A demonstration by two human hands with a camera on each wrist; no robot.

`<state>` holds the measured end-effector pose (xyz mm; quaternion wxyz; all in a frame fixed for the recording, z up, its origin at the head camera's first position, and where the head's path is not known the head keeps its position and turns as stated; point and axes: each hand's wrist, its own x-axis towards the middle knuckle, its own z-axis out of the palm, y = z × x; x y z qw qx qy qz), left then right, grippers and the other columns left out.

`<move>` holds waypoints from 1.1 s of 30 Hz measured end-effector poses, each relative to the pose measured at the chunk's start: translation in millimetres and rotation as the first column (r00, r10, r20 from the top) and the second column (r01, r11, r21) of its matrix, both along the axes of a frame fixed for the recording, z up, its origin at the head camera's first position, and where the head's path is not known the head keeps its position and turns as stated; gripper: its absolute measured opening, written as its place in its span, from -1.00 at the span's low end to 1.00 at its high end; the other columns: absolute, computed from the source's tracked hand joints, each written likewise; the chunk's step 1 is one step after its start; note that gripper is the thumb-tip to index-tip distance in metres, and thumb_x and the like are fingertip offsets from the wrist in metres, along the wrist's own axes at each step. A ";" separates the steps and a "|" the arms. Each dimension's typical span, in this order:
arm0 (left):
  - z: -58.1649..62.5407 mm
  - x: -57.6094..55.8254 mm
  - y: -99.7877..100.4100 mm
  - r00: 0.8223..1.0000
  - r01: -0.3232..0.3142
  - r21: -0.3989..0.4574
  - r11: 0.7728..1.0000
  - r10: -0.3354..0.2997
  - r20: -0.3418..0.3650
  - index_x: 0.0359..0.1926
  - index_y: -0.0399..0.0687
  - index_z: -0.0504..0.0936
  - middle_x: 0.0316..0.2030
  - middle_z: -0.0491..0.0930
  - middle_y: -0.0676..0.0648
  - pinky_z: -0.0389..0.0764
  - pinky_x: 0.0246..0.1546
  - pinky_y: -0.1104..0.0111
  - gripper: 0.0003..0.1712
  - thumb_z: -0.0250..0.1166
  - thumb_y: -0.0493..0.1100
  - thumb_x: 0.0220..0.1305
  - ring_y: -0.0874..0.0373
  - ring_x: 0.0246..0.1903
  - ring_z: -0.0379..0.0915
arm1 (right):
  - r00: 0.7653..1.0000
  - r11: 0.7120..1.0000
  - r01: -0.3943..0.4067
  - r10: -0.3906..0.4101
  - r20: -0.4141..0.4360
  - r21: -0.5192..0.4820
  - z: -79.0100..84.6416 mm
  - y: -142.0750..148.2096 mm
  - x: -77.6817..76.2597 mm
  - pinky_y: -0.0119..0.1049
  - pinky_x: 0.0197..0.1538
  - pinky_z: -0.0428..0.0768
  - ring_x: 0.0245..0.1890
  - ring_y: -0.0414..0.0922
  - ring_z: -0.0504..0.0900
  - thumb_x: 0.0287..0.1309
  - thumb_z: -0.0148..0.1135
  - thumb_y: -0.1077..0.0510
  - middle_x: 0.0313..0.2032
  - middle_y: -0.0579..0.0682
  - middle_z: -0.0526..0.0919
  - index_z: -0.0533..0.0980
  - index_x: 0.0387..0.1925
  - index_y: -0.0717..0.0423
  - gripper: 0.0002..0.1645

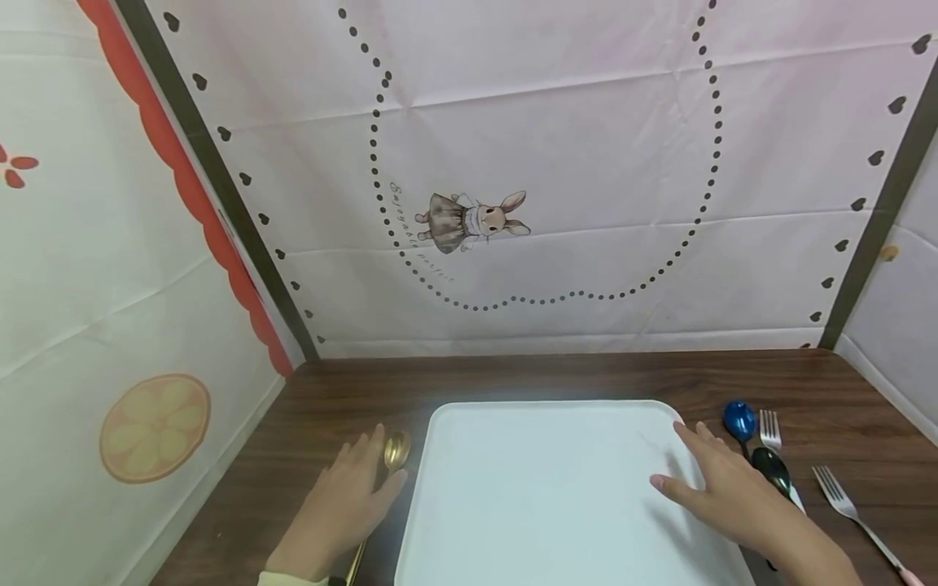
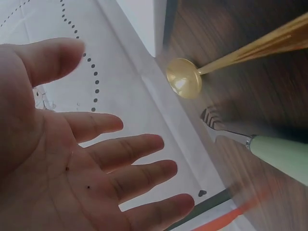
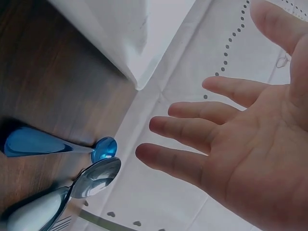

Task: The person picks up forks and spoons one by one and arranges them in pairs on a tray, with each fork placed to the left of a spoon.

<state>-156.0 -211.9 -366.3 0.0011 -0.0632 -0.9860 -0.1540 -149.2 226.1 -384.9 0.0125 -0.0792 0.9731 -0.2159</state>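
My left hand (image 1: pixel 340 509) hovers above a gold spoon (image 1: pixel 396 449) left of a white tray (image 1: pixel 550 496), fingers spread and holding nothing. In the left wrist view, a fork with a pale green handle (image 2: pixel 281 156) lies beside the spoon. Over the tray's right edge is my right hand (image 1: pixel 733 492), its fingers extended and nothing in them. Close to it lie a blue spoon (image 1: pixel 739 420), a dark shiny spoon (image 1: pixel 771 466) and a fork (image 1: pixel 770 429). Both palms (image 2: pixel 53 183) (image 3: pixel 255 149) show bare in the wrist views.
Another fork (image 1: pixel 840 498) with a pink handle end lies farther right on the dark wooden table (image 1: pixel 352 382). Printed cloth walls (image 1: pixel 586 163) stand behind the table and on both sides. The tray takes up the table's middle.
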 end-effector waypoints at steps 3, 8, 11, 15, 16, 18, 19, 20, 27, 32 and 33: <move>-1.1 0.6 -1.5 1.000 -0.005 -0.003 1.000 0.005 0.002 0.39 -0.27 0.02 0.30 0.10 -0.39 0.11 0.15 -0.27 -0.14 -0.06 0.24 0.32 -0.34 0.23 -0.06 | 1.000 1.000 0.000 0.000 0.011 -0.001 -0.5 0.2 -0.3 0.50 -0.09 0.27 0.14 0.47 0.09 -0.01 0.07 -0.47 0.21 0.61 0.05 0.08 0.31 0.38 0.18; -2.5 1.2 -3.6 1.000 0.006 -0.002 1.000 -0.006 -0.024 0.37 -0.30 0.04 0.27 0.15 -0.41 0.17 0.14 -0.24 -0.20 0.02 0.11 0.31 -0.32 0.21 0.03 | 1.000 1.000 0.000 -0.001 0.026 0.003 -1.0 1.2 -0.9 0.51 -0.10 0.25 0.13 0.49 0.07 0.00 0.06 -0.47 0.20 0.62 0.04 0.07 0.32 0.38 0.18; -3.7 2.2 -6.1 0.999 0.015 -0.008 1.000 -0.015 -0.047 0.36 -0.31 0.06 0.25 0.18 -0.43 0.21 0.13 -0.23 -0.21 0.04 0.08 0.30 -0.32 0.19 0.07 | 0.999 1.000 0.004 -0.004 0.037 -0.001 -1.8 1.8 -0.6 0.52 -0.09 0.23 0.13 0.51 0.05 0.00 0.05 -0.46 0.20 0.63 0.02 0.06 0.32 0.38 0.18; -6.2 4.4 -11.2 0.999 -0.002 -0.022 1.000 0.001 -0.042 0.36 -0.30 0.08 0.23 0.20 -0.45 0.23 0.10 -0.24 -0.22 0.06 0.05 0.28 -0.34 0.16 0.12 | 0.999 1.000 0.004 -0.003 0.049 -0.005 -3.4 2.7 -0.5 0.50 -0.08 0.25 0.12 0.51 0.06 0.01 0.06 -0.46 0.20 0.64 0.02 0.06 0.32 0.39 0.18; -6.7 5.0 -12.5 0.999 -0.008 -0.030 1.000 0.007 -0.036 0.36 -0.30 0.09 0.22 0.20 -0.46 0.25 0.08 -0.25 -0.22 0.07 0.05 0.27 -0.36 0.14 0.14 | 0.999 1.000 0.003 -0.003 0.052 -0.003 -3.8 3.1 -0.7 0.49 -0.08 0.26 0.12 0.50 0.08 0.01 0.06 -0.45 0.20 0.64 0.02 0.06 0.32 0.40 0.18; -8.2 5.8 -14.9 1.000 -0.019 -0.038 0.999 0.018 -0.025 0.35 -0.30 0.11 0.21 0.22 -0.47 0.26 0.06 -0.27 -0.22 0.09 0.05 0.25 -0.38 0.12 0.15 | 0.998 1.000 0.005 -0.005 0.063 -0.001 -4.1 4.3 -1.7 0.47 -0.08 0.30 0.12 0.49 0.10 0.01 0.07 -0.45 0.19 0.64 0.03 0.05 0.32 0.41 0.19; -8.7 6.4 -16.0 1.000 -0.022 -0.043 0.999 0.021 -0.018 0.34 -0.31 0.12 0.21 0.22 -0.48 0.27 0.05 -0.27 -0.21 0.10 0.05 0.24 -0.39 0.11 0.16 | 0.998 1.000 0.006 -0.006 0.070 -0.001 -4.4 4.8 -1.9 0.45 -0.08 0.32 0.12 0.48 0.11 0.00 0.08 -0.45 0.19 0.64 0.04 0.05 0.31 0.41 0.20; -9.7 6.7 -16.9 1.000 -0.024 -0.052 0.998 0.024 -0.013 0.34 -0.32 0.13 0.20 0.23 -0.48 0.28 0.03 -0.28 -0.21 0.11 0.05 0.23 -0.40 0.10 0.17 | 0.997 1.000 0.006 -0.006 0.075 -0.002 -4.5 5.4 -2.1 0.44 -0.08 0.33 0.11 0.48 0.12 0.00 0.08 -0.44 0.18 0.64 0.04 0.04 0.31 0.42 0.20; -16.4 6.4 -22.7 0.999 -0.031 -0.111 0.993 0.031 0.003 0.30 -0.37 0.17 0.11 0.33 -0.50 0.39 -0.08 -0.27 -0.21 0.13 0.06 0.21 -0.43 -0.01 0.29 | 0.996 1.000 0.011 -0.010 0.085 -0.004 -5.4 7.1 -2.4 0.43 -0.05 0.31 0.11 0.47 0.14 -0.01 0.11 -0.43 0.16 0.63 0.11 0.05 0.30 0.45 0.20; -22.0 5.1 -26.3 1.000 -0.024 -0.133 0.991 0.024 -0.006 0.28 -0.37 0.20 0.01 0.41 -0.48 0.44 -0.14 -0.23 -0.22 0.17 0.03 0.18 -0.39 -0.08 0.36 | 0.997 1.000 0.015 -0.014 0.074 -0.018 -7.9 6.6 -2.7 0.36 -0.02 0.37 0.11 0.42 0.19 -0.03 0.15 -0.41 0.18 0.57 0.17 0.00 0.30 0.48 0.24; -23.0 5.2 -27.0 1.000 -0.022 -0.137 0.990 0.020 -0.013 0.28 -0.37 0.21 0.00 0.42 -0.48 0.45 -0.15 -0.24 -0.23 0.17 0.02 0.17 -0.39 -0.10 0.37 | 0.997 1.000 0.016 -0.014 0.077 -0.022 -8.6 6.5 -2.9 0.34 -0.03 0.38 0.11 0.42 0.20 -0.03 0.15 -0.41 0.18 0.56 0.18 -0.01 0.30 0.49 0.25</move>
